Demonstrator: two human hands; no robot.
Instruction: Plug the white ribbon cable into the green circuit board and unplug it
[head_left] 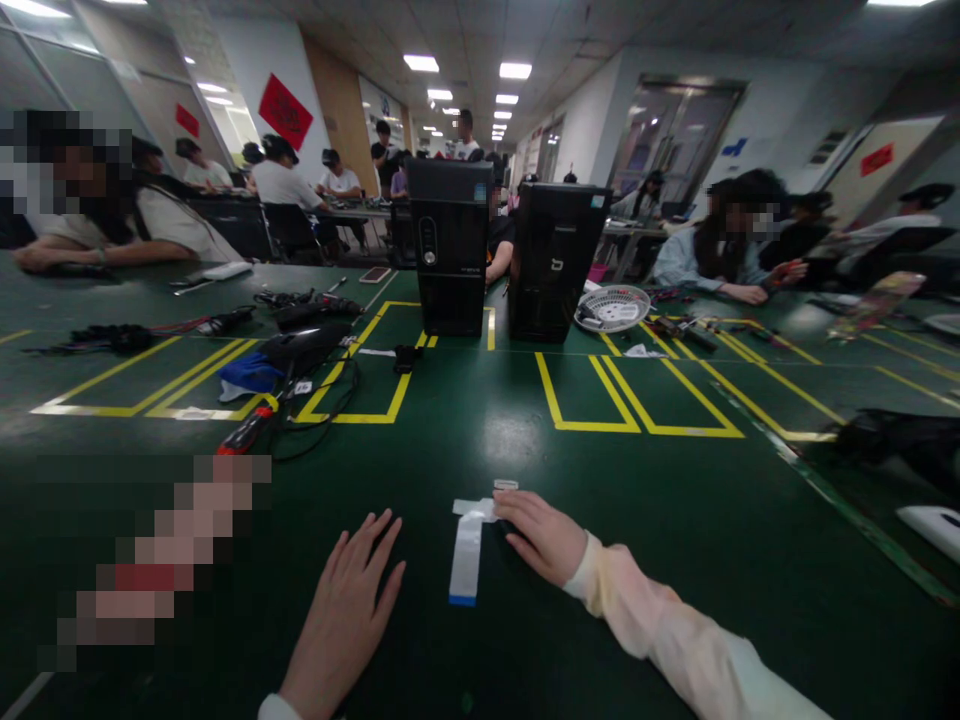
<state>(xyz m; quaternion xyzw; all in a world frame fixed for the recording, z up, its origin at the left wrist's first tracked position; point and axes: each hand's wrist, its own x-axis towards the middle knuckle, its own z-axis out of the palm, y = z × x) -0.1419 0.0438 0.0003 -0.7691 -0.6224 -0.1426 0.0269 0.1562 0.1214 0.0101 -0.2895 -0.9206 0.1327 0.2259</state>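
A flat white ribbon cable (466, 560) with a blue end lies bent into an angle on the green table in front of me. My right hand (546, 535) comes in from the right, palm down, fingers stretched out. Its fingertips rest at the right end of the cable's upper arm; whether they press on it I cannot tell. Just beyond those fingertips lies a small white rectangular piece (505, 484). To the left of the cable, my left hand (355, 585) is held flat with fingers spread, apart from the cable and holding nothing.
Two black computer towers (451, 250) (559, 262) stand at the table's middle. A red-and-black screwdriver handle (247, 430), black cables (319, 400) and a blue-and-black item (255, 372) lie at left. A white mesh basket (613, 308) sits right of the towers. Yellow tape marks the tabletop; people sit around.
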